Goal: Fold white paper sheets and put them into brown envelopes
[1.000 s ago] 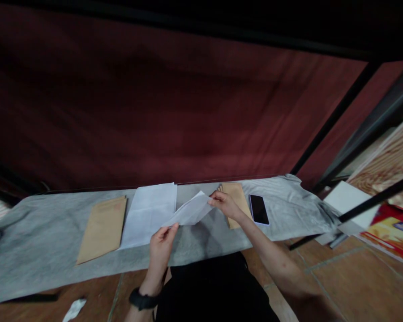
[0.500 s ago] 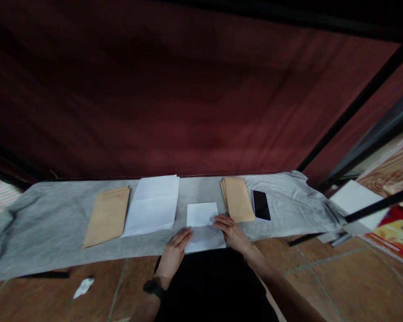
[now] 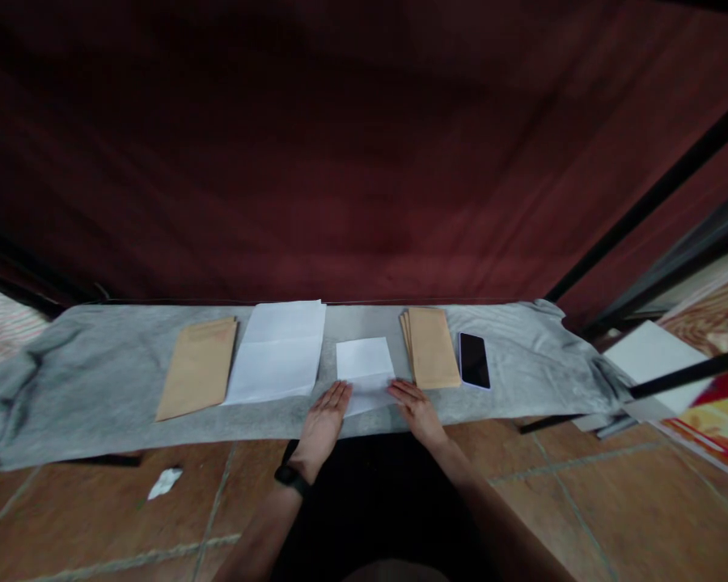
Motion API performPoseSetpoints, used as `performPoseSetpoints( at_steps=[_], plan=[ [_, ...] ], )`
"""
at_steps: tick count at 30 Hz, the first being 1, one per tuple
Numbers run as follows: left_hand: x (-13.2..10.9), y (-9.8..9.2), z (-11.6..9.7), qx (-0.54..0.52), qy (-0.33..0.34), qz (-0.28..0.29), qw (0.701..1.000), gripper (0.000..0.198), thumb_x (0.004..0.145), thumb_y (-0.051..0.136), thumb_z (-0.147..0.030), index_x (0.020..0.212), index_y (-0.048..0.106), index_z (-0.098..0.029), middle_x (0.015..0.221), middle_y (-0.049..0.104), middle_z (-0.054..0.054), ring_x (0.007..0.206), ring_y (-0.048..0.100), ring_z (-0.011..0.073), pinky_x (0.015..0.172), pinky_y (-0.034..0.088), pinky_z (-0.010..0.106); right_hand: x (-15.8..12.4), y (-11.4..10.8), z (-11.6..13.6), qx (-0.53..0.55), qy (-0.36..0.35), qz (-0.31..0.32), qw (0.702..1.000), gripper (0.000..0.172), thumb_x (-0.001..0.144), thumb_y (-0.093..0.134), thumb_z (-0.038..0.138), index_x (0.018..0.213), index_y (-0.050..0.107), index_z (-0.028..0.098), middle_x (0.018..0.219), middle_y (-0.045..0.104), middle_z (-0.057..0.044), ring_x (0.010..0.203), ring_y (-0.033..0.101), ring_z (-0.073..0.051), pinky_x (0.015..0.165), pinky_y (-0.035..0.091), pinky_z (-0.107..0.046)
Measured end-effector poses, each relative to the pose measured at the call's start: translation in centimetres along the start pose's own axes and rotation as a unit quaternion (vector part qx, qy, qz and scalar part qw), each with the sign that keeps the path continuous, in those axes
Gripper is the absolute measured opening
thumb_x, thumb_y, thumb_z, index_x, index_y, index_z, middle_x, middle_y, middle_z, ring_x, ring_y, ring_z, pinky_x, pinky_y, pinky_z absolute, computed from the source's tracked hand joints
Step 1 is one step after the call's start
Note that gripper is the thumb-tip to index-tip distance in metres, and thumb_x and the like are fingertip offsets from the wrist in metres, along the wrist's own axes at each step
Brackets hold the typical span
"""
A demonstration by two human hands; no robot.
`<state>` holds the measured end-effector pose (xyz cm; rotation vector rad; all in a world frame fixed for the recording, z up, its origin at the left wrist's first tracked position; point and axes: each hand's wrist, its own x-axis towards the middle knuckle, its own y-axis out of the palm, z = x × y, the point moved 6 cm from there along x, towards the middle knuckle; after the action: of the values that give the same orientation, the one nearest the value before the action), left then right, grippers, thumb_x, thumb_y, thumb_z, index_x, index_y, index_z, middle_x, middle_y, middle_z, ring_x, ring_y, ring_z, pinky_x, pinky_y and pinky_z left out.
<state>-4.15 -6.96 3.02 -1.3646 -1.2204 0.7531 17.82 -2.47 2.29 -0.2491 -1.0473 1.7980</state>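
A folded white sheet of paper (image 3: 365,362) lies on the grey cloth (image 3: 97,380) in front of me. My left hand (image 3: 324,419) rests flat on its near left corner, fingers stretched out. My right hand (image 3: 417,408) lies flat on its near right corner, fingers spread too. A stack of white sheets (image 3: 279,349) lies to the left of it, and a stack of brown envelopes (image 3: 432,346) to the right. A single brown envelope (image 3: 197,366) lies further left.
A black phone (image 3: 474,360) lies face up beside the right envelope stack. A dark red curtain (image 3: 340,162) hangs behind the cloth. A crumpled scrap of paper (image 3: 164,482) sits on the tiled floor. A white board (image 3: 652,356) and black bars stand at right.
The sheet, held up in both hands a second ago, now lies flat on the cloth. Both hands have come down and pressed onto its near edge.
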Motion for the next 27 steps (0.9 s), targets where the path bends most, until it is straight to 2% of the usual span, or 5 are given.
performPoseSetpoints(
  at_steps=[4, 9, 14, 22, 27],
  plan=[
    [-0.7, -0.3, 0.5, -0.062, 0.027, 0.019, 0.998, 0.072, 0.077, 0.042, 0.003, 0.143, 0.048, -0.025, 0.152, 0.046, 0.004, 0.142, 0.038, 0.0185, 0.116, 0.038, 0.041, -0.3, 0.5, 0.2, -0.020, -0.025, 0.041, 0.999, 0.045, 0.089, 0.058, 0.009, 0.129, 0.063, 0.030, 0.142, 0.056, -0.004, 0.133, 0.050, -0.021, 0.116, 0.036, -0.049],
    [-1.7, -1.2, 0.7, -0.141, 0.056, 0.021, 0.988, 0.036, 0.094, 0.049, -0.019, 0.124, 0.065, -0.029, 0.141, 0.058, 0.001, 0.135, 0.048, 0.0191, 0.113, 0.042, 0.045, -1.6, 0.0, 0.7, -0.007, -0.036, 0.043, 0.998, 0.032, 0.094, 0.058, 0.020, 0.122, 0.067, 0.033, 0.131, 0.065, -0.002, 0.126, 0.057, -0.020, 0.114, 0.039, -0.049],
    [-1.5, -1.5, 1.5, -0.208, -0.006, -0.040, 0.977, 0.029, 0.098, 0.048, -0.036, 0.112, 0.071, -0.026, 0.123, 0.070, 0.004, 0.121, 0.060, 0.0197, 0.105, 0.050, 0.041, -1.5, -0.3, 0.9, 0.028, -0.021, 0.023, 0.999, 0.026, 0.098, 0.053, 0.028, 0.119, 0.069, 0.031, 0.123, 0.069, -0.003, 0.118, 0.061, -0.020, 0.109, 0.043, -0.045],
    [-0.7, -0.9, 1.7, -0.174, -0.102, -0.123, 0.972, 0.032, 0.099, 0.040, -0.040, 0.092, 0.065, -0.021, 0.092, 0.070, 0.006, 0.091, 0.066, 0.0215, 0.085, 0.054, 0.038, 1.2, 0.2, -0.1, -0.099, 0.145, -0.025, 0.984, 0.030, 0.101, 0.042, 0.037, 0.096, 0.069, 0.023, 0.094, 0.073, -0.008, 0.088, 0.069, -0.022, 0.080, 0.052, -0.031],
    [0.6, -0.9, 1.3, -0.110, -0.157, -0.164, 0.968, 0.032, 0.100, 0.037, -0.038, 0.097, 0.064, -0.020, 0.087, 0.068, 0.007, 0.082, 0.066, 0.0210, 0.078, 0.053, 0.035, 2.9, 0.6, 0.6, -0.198, 0.189, -0.017, 0.962, 0.028, 0.102, 0.043, 0.033, 0.105, 0.066, 0.018, 0.100, 0.073, -0.014, 0.084, 0.071, -0.023, 0.073, 0.052, -0.029]
  ],
)
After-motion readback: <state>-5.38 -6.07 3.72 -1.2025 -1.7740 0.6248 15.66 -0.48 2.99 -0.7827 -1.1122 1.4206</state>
